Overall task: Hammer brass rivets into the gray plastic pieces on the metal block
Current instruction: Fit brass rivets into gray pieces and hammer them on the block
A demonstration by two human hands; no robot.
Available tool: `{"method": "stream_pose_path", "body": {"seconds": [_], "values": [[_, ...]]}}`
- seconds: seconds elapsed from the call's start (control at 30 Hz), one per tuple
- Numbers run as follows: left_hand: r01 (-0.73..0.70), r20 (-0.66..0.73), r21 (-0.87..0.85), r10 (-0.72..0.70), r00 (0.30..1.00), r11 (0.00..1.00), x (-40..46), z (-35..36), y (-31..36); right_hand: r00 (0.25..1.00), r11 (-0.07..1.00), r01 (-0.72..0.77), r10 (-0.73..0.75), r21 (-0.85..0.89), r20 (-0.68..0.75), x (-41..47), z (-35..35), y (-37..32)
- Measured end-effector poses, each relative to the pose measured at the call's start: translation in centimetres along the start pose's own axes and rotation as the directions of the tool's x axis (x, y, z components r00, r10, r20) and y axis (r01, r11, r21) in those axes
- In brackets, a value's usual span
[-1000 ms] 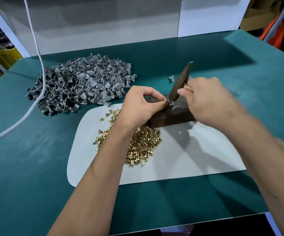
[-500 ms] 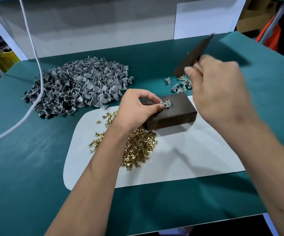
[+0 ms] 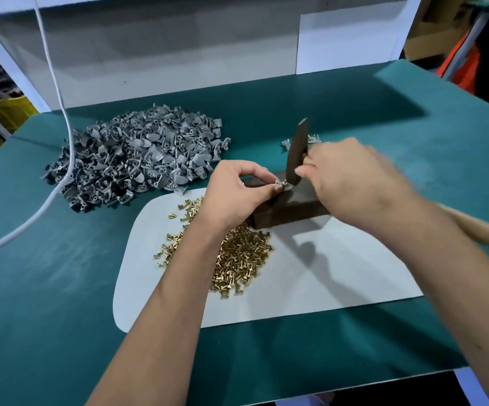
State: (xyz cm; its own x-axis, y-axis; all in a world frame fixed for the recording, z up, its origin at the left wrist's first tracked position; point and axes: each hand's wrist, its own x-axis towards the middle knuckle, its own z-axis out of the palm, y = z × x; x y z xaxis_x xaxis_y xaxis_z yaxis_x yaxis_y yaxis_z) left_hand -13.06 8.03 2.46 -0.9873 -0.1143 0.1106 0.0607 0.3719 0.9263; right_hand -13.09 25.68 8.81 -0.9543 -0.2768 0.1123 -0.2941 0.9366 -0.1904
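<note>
Gray plastic pieces (image 3: 137, 159); brass rivets (image 3: 240, 259); teal table (image 3: 46, 288).

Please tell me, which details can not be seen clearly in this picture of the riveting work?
All in the head view:
- The gray plastic piece on the metal block: too small, half covered by the left hand; rivet seating unclear.
- The right hand: motion-blurred, hiding the tool's grip.
- Small parts behind the tool: mostly hidden.
- White cable: cut off by the edges.

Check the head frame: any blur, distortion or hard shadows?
Head view: the right hand is smeared by motion blur; the left hand and rivets are sharp; wide-angle bending curves the table edges; a hard shadow falls on the white mat.
</note>
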Motion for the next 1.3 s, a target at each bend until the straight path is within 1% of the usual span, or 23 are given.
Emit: {"method": "stream_pose_path", "body": {"seconds": [0.03, 0.1, 0.13, 0.17, 0.2, 0.23, 0.27, 0.37, 0.47, 0.53, 0.6, 0.7, 0.77, 0.87, 0.93, 1.0, 1.07, 1.1, 1.13, 1.2, 1.23, 1.3], "values": [[0.005, -0.004, 0.009, -0.005, 1.0, 1.0, 0.0, 0.0, 0.0, 0.997, 1.0, 0.009, -0.008, 0.022, -0.075, 0.1, -0.4, 0.2], [0.004, -0.001, 0.027, -0.004, 1.0, 1.0, 0.1, 0.0, -0.1, 0.952, 0.986, 0.025, 0.026, 0.162, -0.305, 0.3, -0.3, 0.4], [-0.002, 0.001, 0.033, 0.002, 1.0, 0.999, 0.2, 0.0, -0.1, 0.94, 0.982, 0.038, 0.027, 0.184, -0.341, 0.2, -0.1, 0.1], [-0.005, -0.001, 0.028, 0.005, 1.0, 1.0, 0.2, 0.0, -0.2, 0.961, 0.989, 0.038, 0.002, 0.14, -0.276, 0.3, 0.4, 0.0], [-0.004, -0.005, 0.01, 0.004, 1.0, 1.0, 0.2, 0.0, -0.2, 0.987, 0.996, 0.042, -0.03, 0.076, -0.16, 0.2, 1.1, 0.0], [-0.003, -0.007, -0.006, 0.003, 1.0, 1.0, 0.1, 0.0, -0.3, 0.996, 0.998, 0.025, -0.021, 0.056, -0.081, 0.0, 1.6, 0.2], [-0.008, -0.009, -0.008, 0.008, 1.0, 1.0, 0.1, 0.0, -0.2, 0.999, 0.998, 0.009, -0.006, 0.057, -0.046, 0.0, 1.7, 0.5], [-0.018, -0.008, 0.016, 0.018, 1.0, 1.0, 0.1, 0.0, -0.3, 0.996, 0.996, -0.003, 0.011, 0.092, -0.083, -0.1, 1.8, 1.4], [-0.013, -0.007, 0.012, 0.013, 1.0, 1.0, 0.3, 0.0, -0.4, 0.967, 0.967, -0.09, 0.143, 0.238, -0.213, -0.2, 2.1, 2.9], [0.001, -0.016, -0.015, -0.001, 1.0, 1.0, 0.3, 0.1, -0.3, 0.944, 0.96, -0.176, 0.227, 0.217, -0.239, 0.1, 2.3, 4.4], [0.025, -0.015, -0.031, -0.025, 1.0, 0.999, 0.3, 0.1, -0.2, 0.933, 0.954, -0.256, 0.286, 0.155, -0.219, 0.5, 2.7, 5.6], [0.054, -0.011, -0.082, -0.055, 0.998, 0.995, 0.3, 0.0, -0.1, 0.925, 0.941, -0.336, 0.338, 0.039, -0.175, 0.7, 3.7, 6.2], [0.064, -0.001, -0.102, -0.065, 0.998, 0.993, 0.2, 0.0, 0.0, 0.906, 0.921, -0.386, 0.387, 0.043, -0.171, 0.5, 4.3, 6.4], [0.052, 0.006, -0.111, -0.051, 0.999, 0.992, 0.1, 0.0, 0.1, 0.854, 0.885, -0.451, 0.465, 0.11, -0.233, 0.4, 4.5, 6.4], [0.047, 0.007, -0.113, -0.046, 0.999, 0.992, 0.0, 0.0, 0.2, 0.85, 0.882, -0.462, 0.469, 0.088, -0.241, 0.4, 4.5, 6.3], [0.043, 0.003, -0.118, -0.043, 0.999, 0.992, 0.1, -0.1, 0.2, 0.874, 0.909, -0.414, 0.414, 0.058, -0.255, 0.6, 4.4, 6.2], [0.043, 0.0, -0.125, -0.043, 0.999, 0.991, 0.1, -0.1, 0.2, 0.903, 0.95, -0.29, 0.312, 0.116, -0.297, 0.9, 4.1, 5.8], [0.044, 0.003, -0.129, -0.044, 0.999, 0.991, 0.1, -0.1, 0.2, 0.922, 0.97, -0.193, 0.231, 0.149, -0.311, 1.1, 3.9, 5.4], [0.046, 0.006, -0.135, -0.046, 0.999, 0.99, 0.1, -0.1, 0.1, 0.941, 0.985, -0.073, 0.119, 0.155, -0.316, 1.2, 3.8, 4.7], [0.044, 0.0, -0.148, -0.044, 0.999, 0.988, 0.2, 0.0, 0.0, 0.946, 0.978, 0.178, -0.141, 0.106, -0.292, 1.3, 3.8, 3.0], [0.041, -0.01, -0.15, -0.043, 0.999, 0.988, 0.2, 0.0, -0.1, 0.937, 0.962, 0.259, -0.229, 0.083, -0.265, 1.4, 3.9, 2.2], [0.04, -0.03, -0.15, -0.045, 0.999, 0.988, 0.4, -0.3, 0.0, 0.928, 0.947, 0.315, -0.294, 0.063, -0.229, 1.7, 3.9, 1.5]]}}
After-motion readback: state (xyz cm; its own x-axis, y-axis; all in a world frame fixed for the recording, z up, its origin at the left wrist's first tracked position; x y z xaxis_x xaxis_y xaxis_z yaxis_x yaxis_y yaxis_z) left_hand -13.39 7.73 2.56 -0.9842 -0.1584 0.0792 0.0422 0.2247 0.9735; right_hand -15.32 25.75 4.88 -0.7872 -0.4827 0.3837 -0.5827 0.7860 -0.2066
